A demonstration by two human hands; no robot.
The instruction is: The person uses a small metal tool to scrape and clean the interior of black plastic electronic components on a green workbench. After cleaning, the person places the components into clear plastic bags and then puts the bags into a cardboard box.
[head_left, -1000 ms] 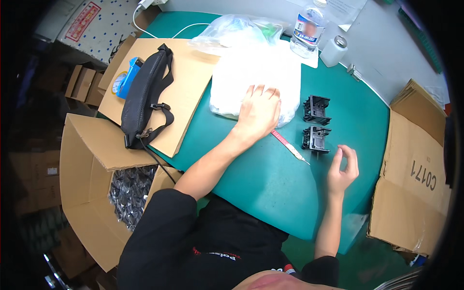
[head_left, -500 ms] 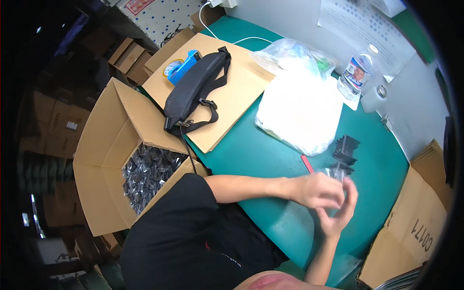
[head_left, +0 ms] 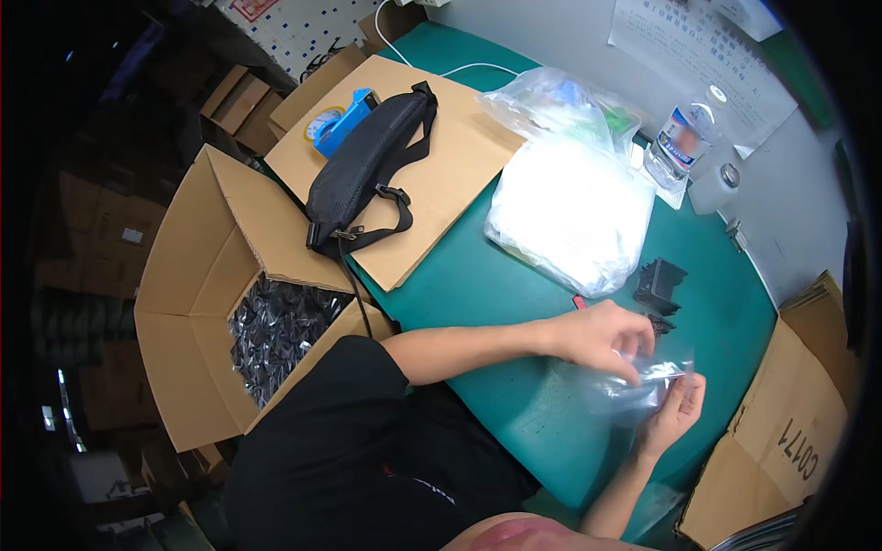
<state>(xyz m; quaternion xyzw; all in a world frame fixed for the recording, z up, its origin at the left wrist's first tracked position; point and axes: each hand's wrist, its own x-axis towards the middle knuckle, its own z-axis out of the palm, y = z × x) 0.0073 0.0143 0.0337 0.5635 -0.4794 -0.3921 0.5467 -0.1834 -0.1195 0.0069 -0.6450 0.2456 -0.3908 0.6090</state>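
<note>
Between my two hands, over the green table, is a clear plastic bag [head_left: 650,378]. My left hand [head_left: 597,338] comes in from the left, its fingers curled and pinching the bag's left side. With thumb and fingers, my right hand [head_left: 675,418] grips the bag's right edge from below. A black plastic part [head_left: 660,285] with thin walls lies just beyond my hands. A second black part [head_left: 660,323] sits nearer, partly hidden behind my left fingers. The red tip of a thin tool [head_left: 579,301] shows past my left hand; the rest is covered.
An open cardboard box [head_left: 197,303] at left holds many bagged black parts. On flat cardboard [head_left: 478,138] lie a black waist bag [head_left: 367,170] and a blue tape dispenser [head_left: 344,124]. White plastic packs [head_left: 570,216], a bottle [head_left: 678,142] and a jar [head_left: 715,188] stand toward the wall.
The clear bag is now spread between my hands. My right hand has moved down and right, away from my left hand, which has shifted slightly up.
</note>
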